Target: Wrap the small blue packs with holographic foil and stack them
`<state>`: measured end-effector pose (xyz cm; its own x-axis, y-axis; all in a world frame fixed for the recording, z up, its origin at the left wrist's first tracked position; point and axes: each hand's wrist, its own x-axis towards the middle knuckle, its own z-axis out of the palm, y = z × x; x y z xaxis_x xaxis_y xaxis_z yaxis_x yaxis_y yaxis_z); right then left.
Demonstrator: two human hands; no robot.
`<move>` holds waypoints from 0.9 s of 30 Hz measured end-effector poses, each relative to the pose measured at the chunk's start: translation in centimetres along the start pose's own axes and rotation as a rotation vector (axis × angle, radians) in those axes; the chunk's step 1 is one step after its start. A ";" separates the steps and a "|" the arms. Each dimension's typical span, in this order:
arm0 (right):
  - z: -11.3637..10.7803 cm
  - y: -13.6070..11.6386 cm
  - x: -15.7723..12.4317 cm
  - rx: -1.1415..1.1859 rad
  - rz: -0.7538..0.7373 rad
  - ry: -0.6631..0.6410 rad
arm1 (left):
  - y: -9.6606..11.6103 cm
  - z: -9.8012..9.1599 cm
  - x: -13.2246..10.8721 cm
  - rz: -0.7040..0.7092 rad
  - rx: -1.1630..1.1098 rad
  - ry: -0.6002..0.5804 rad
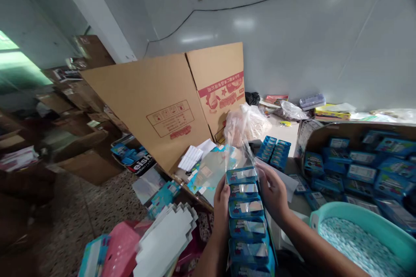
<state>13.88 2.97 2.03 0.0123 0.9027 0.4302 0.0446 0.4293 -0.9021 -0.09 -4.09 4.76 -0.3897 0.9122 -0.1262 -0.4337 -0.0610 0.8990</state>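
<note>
In front of me is a row of small blue packs (246,227), stacked one behind another inside a clear plastic bag. The open end of the clear bag (238,149) rises loosely beyond the far pack. My left hand (221,197) is closed on the left side of the bag, thumb against the packs. On the right side, my right hand (273,188) grips the bag's edge near the top pack; its fingertips are partly hidden. Just beyond it lie two strips of blue packs (274,151) side by side on the table.
An open carton (357,164) of blue packs stands right, behind a turquoise basin (354,214) of small pale pieces. A tall cardboard sheet (156,104) leans at the left-centre. White card trays (165,240) sit on a pink stool (121,246). A filled plastic bag (250,123) lies behind.
</note>
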 end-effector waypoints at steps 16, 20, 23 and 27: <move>2.7 9.0 -1.1 0.082 0.572 0.231 | -8.4 -2.0 6.0 -0.183 0.192 0.135; 3.3 9.9 -0.6 0.060 0.585 0.241 | -9.1 -2.8 7.0 -0.197 0.243 0.169; 4.0 10.8 -0.4 0.086 0.631 0.226 | -10.0 -3.3 7.6 -0.214 0.223 0.169; 4.5 12.4 -0.7 0.083 0.678 0.205 | -11.5 -4.0 8.3 -0.237 0.218 0.208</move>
<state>9.94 7.81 -9.59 0.1988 0.9511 -0.2364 -0.1152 -0.2169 -0.9694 -1.56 2.56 -8.31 -0.4657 0.7874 -0.4040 -0.3578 0.2500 0.8997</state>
